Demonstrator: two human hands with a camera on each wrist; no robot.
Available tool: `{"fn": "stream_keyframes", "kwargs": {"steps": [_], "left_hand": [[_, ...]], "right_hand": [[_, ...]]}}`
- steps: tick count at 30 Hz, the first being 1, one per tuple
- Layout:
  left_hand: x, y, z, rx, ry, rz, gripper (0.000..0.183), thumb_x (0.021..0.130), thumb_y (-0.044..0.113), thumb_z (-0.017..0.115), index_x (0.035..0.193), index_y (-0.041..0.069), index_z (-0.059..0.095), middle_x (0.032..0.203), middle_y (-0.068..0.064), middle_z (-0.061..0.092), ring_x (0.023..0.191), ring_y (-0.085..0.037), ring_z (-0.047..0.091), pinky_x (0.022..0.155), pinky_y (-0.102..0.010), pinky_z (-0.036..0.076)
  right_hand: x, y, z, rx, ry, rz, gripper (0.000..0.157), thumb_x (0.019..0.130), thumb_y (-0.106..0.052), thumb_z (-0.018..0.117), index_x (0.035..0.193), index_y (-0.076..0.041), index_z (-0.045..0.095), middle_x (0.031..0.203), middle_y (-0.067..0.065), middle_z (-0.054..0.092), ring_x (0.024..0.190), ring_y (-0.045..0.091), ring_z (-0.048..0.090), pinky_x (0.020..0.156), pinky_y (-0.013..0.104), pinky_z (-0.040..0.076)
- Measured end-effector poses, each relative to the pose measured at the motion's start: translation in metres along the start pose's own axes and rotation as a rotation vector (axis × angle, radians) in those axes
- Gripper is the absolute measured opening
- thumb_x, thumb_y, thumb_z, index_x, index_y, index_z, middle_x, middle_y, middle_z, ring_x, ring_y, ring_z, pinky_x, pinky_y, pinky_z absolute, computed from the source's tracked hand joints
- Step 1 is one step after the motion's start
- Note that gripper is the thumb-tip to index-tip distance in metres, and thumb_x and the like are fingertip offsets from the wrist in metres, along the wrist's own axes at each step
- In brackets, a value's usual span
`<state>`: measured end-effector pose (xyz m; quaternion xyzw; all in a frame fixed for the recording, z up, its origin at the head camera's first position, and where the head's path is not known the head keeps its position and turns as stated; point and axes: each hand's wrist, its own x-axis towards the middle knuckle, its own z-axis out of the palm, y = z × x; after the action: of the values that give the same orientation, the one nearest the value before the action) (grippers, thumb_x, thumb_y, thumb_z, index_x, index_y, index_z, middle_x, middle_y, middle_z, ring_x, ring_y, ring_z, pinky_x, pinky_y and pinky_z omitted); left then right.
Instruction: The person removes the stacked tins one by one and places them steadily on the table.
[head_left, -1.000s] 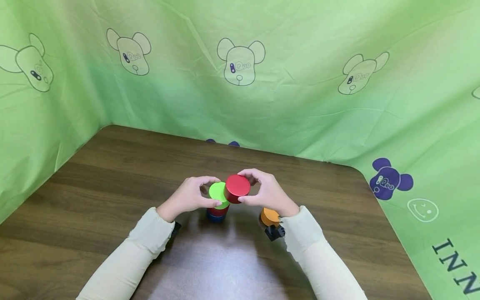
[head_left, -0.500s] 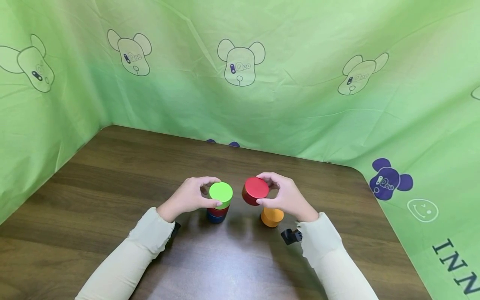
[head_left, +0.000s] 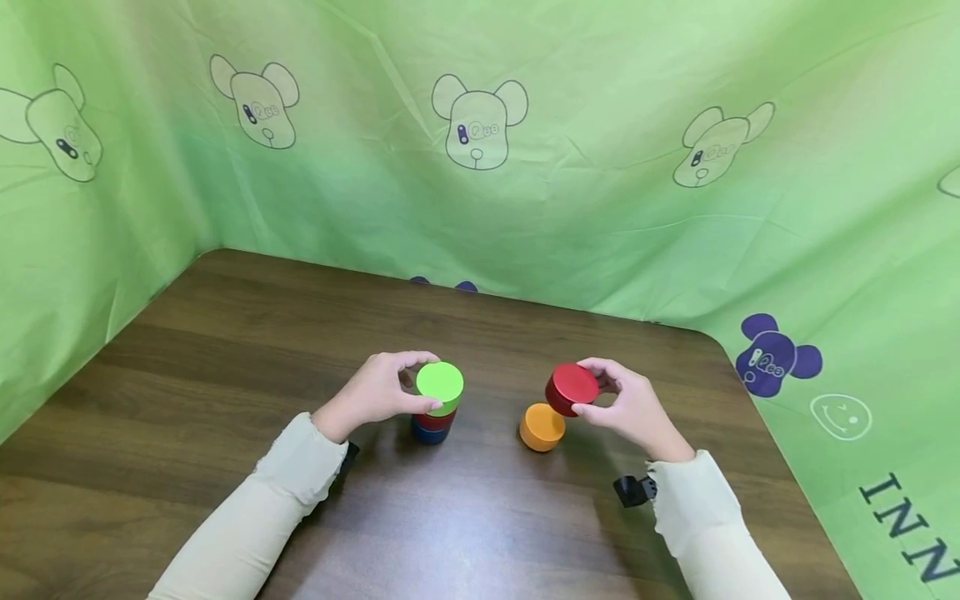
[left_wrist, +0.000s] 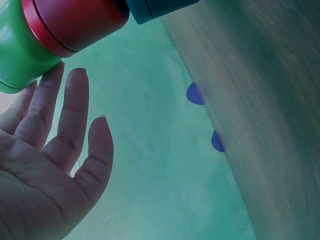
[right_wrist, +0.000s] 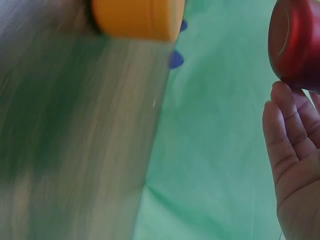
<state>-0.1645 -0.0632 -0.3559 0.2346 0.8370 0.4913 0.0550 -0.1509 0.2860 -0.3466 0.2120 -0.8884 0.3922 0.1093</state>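
My left hand (head_left: 378,387) pinches a lime-green round tin (head_left: 440,383) between thumb and fingers. The green tin tops a stack, with a red tin (left_wrist: 80,22) under it and a dark blue tin (head_left: 431,428) at the bottom. In the left wrist view the other fingers are spread, with one fingertip at the green tin. My right hand (head_left: 626,404) holds another red tin (head_left: 573,386) by its side, raised above the table. An orange tin (head_left: 542,427) stands on the table, just left of and below that red tin in the head view.
The wooden table (head_left: 262,333) runs back to a green printed cloth (head_left: 360,192) that encloses it behind and at both sides. A black wrist camera (head_left: 633,490) sits under my right cuff, and another black piece shows by the left cuff.
My right hand has carried the red tin rightward, from beside the stack to past the orange tin, which is now uncovered. My left hand stays on the green tin.
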Motion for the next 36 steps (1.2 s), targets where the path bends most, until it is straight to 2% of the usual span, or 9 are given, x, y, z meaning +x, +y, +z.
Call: {"fn": "stream_keyframes", "kwargs": {"steps": [4,10,18,36], "left_hand": [[0.000,0.001,0.000,-0.006,-0.004,0.000,0.051,0.074,0.016,0.081,0.119,0.002,0.063,0.094,-0.003,0.067,0.073,-0.010,0.064,0.071,-0.028,0.051],[0.001,0.001,0.001,-0.006,-0.013,0.011,0.050,0.074,0.016,0.081,0.119,0.003,0.063,0.093,-0.002,0.067,0.073,-0.010,0.064,0.071,-0.027,0.052],[0.000,0.002,-0.002,0.025,-0.007,0.005,0.050,0.074,0.017,0.081,0.119,0.004,0.064,0.091,-0.001,0.067,0.066,-0.009,0.061,0.067,-0.028,0.049],[0.000,0.002,-0.002,0.034,-0.006,0.021,0.049,0.073,0.017,0.081,0.117,0.004,0.065,0.090,0.000,0.066,0.060,-0.009,0.058,0.064,-0.026,0.048]], "right_hand": [[-0.007,0.004,-0.007,-0.022,0.017,0.013,0.048,0.070,0.001,0.080,0.114,0.004,0.062,0.096,0.010,0.064,0.079,0.003,0.057,0.072,0.014,0.045],[-0.016,0.005,-0.016,-0.028,0.006,0.079,0.049,0.072,-0.002,0.080,0.117,0.002,0.061,0.097,0.008,0.064,0.080,0.002,0.059,0.074,0.015,0.047],[-0.013,0.005,-0.027,-0.030,-0.082,0.155,0.049,0.074,-0.006,0.080,0.118,0.005,0.060,0.098,0.015,0.067,0.079,0.004,0.061,0.070,0.017,0.049],[-0.015,0.016,-0.039,-0.053,-0.235,0.174,0.052,0.078,-0.011,0.078,0.122,0.005,0.057,0.103,0.013,0.067,0.085,0.007,0.062,0.070,0.024,0.053]]}}
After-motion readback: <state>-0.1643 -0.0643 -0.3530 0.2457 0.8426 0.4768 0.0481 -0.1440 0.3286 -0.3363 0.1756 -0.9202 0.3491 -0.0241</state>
